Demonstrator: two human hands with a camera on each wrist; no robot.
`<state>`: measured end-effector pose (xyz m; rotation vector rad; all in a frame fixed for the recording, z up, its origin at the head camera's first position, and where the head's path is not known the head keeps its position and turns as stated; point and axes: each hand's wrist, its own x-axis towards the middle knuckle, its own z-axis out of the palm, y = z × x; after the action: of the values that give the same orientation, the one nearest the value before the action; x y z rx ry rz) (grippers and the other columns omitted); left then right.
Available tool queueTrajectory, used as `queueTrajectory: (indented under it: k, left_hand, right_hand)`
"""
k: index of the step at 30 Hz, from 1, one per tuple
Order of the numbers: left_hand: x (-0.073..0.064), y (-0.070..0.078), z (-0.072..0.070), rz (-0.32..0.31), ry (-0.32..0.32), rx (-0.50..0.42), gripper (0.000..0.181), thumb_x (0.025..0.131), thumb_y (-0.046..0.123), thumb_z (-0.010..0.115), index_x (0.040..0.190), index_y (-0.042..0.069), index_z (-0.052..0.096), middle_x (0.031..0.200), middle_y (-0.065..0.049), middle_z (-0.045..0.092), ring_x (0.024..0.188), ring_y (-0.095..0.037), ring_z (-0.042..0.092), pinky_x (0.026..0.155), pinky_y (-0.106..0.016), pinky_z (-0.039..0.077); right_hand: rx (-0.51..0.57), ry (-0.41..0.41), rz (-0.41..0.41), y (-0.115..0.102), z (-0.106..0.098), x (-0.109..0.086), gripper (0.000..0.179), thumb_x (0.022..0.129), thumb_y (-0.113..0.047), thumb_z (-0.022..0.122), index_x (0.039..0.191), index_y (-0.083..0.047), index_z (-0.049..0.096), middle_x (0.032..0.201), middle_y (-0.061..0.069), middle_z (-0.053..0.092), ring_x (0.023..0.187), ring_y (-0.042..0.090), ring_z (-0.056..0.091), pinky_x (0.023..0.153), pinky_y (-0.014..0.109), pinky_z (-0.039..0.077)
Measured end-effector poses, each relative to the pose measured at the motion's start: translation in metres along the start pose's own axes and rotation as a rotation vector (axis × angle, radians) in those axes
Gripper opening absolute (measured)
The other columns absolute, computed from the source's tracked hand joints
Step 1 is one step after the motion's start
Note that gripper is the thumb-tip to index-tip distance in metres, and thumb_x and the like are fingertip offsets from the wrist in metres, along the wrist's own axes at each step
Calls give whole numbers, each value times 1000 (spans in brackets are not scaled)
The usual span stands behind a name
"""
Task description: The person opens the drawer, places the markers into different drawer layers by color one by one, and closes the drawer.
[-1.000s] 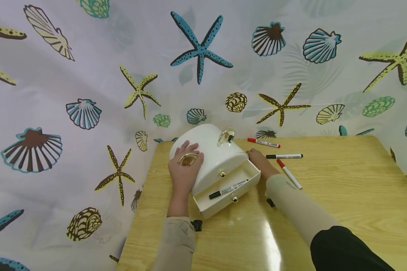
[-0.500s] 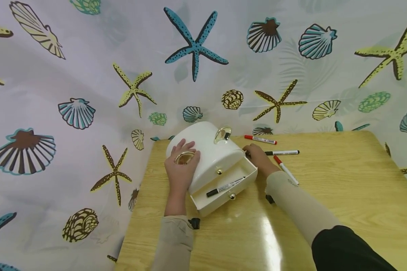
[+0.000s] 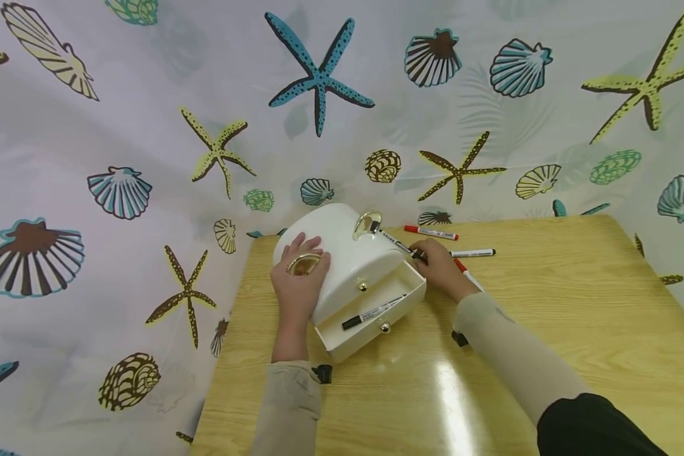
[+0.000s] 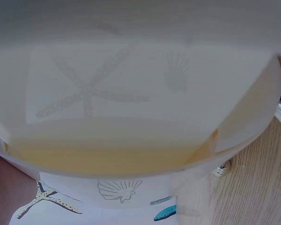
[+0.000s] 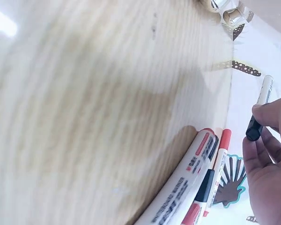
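My left hand (image 3: 297, 288) rests on top of a white rounded drawer box (image 3: 336, 237), thumb and fingers spread around one of its gold ear-shaped rings (image 3: 304, 265). The box's lower drawer (image 3: 350, 348) is pulled out, and a black-capped marker (image 3: 374, 311) lies in it. Beside the drawer's right end, my right hand (image 3: 440, 269) pinches another marker (image 3: 396, 242) between thumb and fingers. That marker overlaps the box's right side in the head view; the right wrist view shows its black end (image 5: 254, 132) at the fingertips.
Right of the box on the wooden table (image 3: 547, 316) lie a red-capped marker (image 3: 431, 232), a black-capped marker (image 3: 474, 253) and another red marker (image 3: 462, 266), partly covered by the right arm. A second gold ring (image 3: 367, 224) stands on the box. Shell-patterned cloth (image 3: 387, 114) hangs behind.
My right hand has come up from beside the box with a marker in its fingers. The left hand stays on the box. The head view has shifted slightly.
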<state>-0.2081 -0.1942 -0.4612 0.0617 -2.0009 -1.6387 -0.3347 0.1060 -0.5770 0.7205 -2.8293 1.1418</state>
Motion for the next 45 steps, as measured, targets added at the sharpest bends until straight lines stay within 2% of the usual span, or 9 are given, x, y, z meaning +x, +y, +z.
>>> queueTrajectory:
  k: [7, 15, 22, 27, 31, 35, 38, 45]
  left_hand:
    - [1, 2, -1, 3, 15, 4, 16, 89, 22, 86, 97, 8, 83, 118, 1, 81, 139, -6, 58, 132, -28, 24]
    - [2, 2, 0, -13, 2, 13, 18, 91, 26, 85, 99, 11, 83, 121, 6, 80, 141, -4, 56, 133, -28, 23]
    - [2, 3, 1, 5, -6, 22, 18, 91, 27, 85, 98, 10, 83, 121, 6, 80, 140, -4, 56, 133, -30, 23]
    - [1, 3, 1, 5, 4, 10, 16, 90, 23, 85, 97, 9, 83, 120, 3, 80, 140, -5, 57, 133, -30, 23]
    - [1, 4, 1, -7, 8, 5, 15, 90, 22, 85, 97, 9, 83, 120, 3, 80, 141, -5, 57, 133, -30, 23]
    - [0, 4, 1, -11, 10, 0, 14, 89, 20, 86, 96, 9, 83, 119, 3, 81, 140, -5, 58, 132, -28, 23]
    - [0, 4, 2, -7, 11, -7, 13, 89, 19, 86, 95, 8, 83, 119, 1, 81, 139, -6, 58, 132, -28, 23]
    - [-1, 3, 2, -6, 8, -8, 16, 89, 20, 86, 97, 7, 83, 119, 0, 81, 139, -6, 58, 132, -29, 23]
  right_hand:
    - [24, 37, -6, 0, -8, -11, 32, 100, 0, 63, 131, 6, 66, 113, 25, 66, 101, 39, 66, 90, 58, 57]
    - [45, 58, 12, 2, -18, -23, 33, 102, 0, 63, 134, 4, 64, 122, 24, 65, 107, 38, 67, 93, 56, 58]
    - [81, 134, 31, -2, -28, -33, 35, 102, 0, 64, 137, 3, 63, 128, 24, 64, 108, 38, 67, 92, 56, 59]
    - [111, 205, 11, -7, -34, -35, 34, 102, 0, 65, 136, 0, 65, 124, 21, 65, 105, 35, 66, 92, 55, 60]
    - [135, 260, -10, -17, -38, -38, 34, 102, 0, 67, 135, -3, 67, 118, 18, 65, 102, 31, 64, 90, 50, 60]
    - [150, 309, -23, -31, -42, -42, 34, 101, 1, 68, 134, -3, 68, 117, 16, 66, 99, 26, 62, 83, 34, 56]
    - [162, 345, -45, -39, -44, -45, 33, 100, 2, 68, 133, -3, 69, 116, 16, 66, 99, 25, 61, 80, 26, 51]
    - [166, 415, -88, -50, -48, -48, 30, 99, 3, 69, 128, 0, 71, 115, 16, 68, 101, 28, 64, 88, 27, 52]
